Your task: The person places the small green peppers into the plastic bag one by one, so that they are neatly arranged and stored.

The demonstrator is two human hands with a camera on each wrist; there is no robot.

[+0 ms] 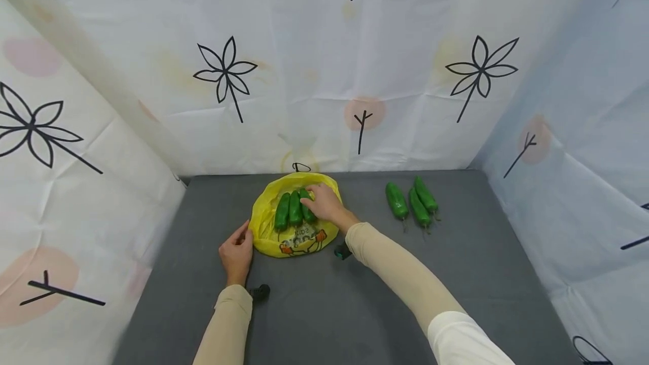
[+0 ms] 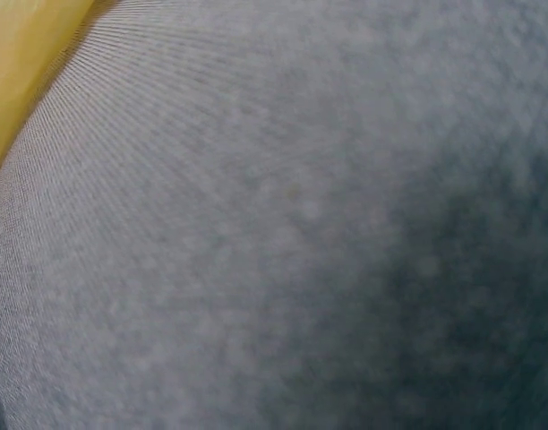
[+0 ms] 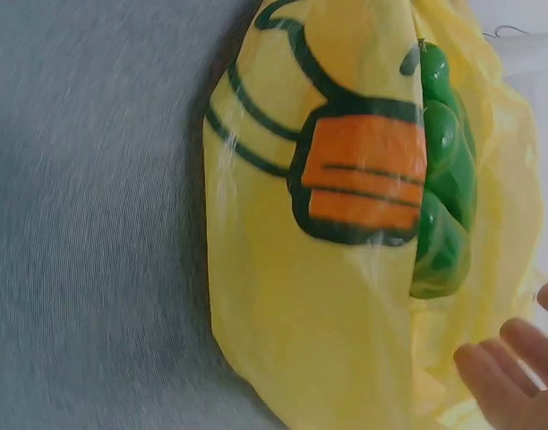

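Observation:
A yellow plastic bag [image 1: 263, 235] lies on the table with its mouth rolled wide, printed in orange and black. Three green peppers [image 1: 295, 209] lie side by side in it. At the bag's left rim, my left hand [image 1: 237, 252] pinches the edge; its fingers are out of the left wrist view, where only a corner of the bag [image 2: 23, 63] shows. My right hand [image 1: 325, 203] is over the bag's right side, by the rightmost pepper. In the right wrist view its fingers [image 3: 525, 345] are spread, apart from the peppers [image 3: 444, 242].
Three more green peppers [image 1: 418, 205] lie on the grey table [image 1: 314, 308] to the right of the bag, stems toward me. White patterned cloth [image 1: 304, 72] walls the table at the back and on both sides.

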